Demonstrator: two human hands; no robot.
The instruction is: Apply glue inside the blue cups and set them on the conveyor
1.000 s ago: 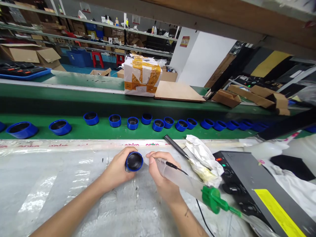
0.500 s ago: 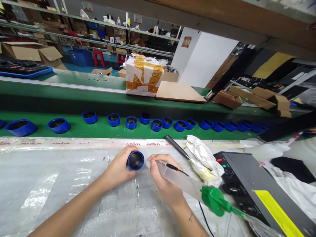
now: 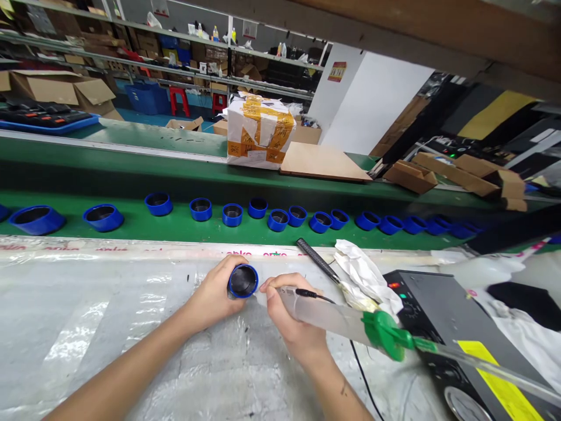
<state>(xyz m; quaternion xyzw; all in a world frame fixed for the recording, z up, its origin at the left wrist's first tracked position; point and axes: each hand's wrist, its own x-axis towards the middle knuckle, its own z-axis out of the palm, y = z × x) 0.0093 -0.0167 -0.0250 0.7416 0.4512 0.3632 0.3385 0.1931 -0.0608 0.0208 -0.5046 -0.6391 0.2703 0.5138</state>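
Observation:
My left hand [image 3: 220, 290] is wrapped round a blue-rimmed cup [image 3: 243, 281] with a black inside, its mouth tilted toward me. In my right hand [image 3: 293, 310] is a translucent dispensing syringe [image 3: 326, 316], gripped like a pen, with a green cap [image 3: 385, 335] and a clear hose at its back end. Its tip points left and reaches the cup's lower right rim; whether it touches I cannot tell. A black cable lies along the syringe barrel.
Several similar blue cups [image 3: 232, 215] stand along the green belt [image 3: 131, 231] behind the plastic-covered bench [image 3: 109, 327]. Right of my hands lie a black-handled tool [image 3: 318, 260], crumpled white paper [image 3: 363, 272] and a grey control box [image 3: 438, 316] with lit lamps.
The syringe tip has come closer to the cup's rim. Both hands keep their holds, and the view has shifted slightly.

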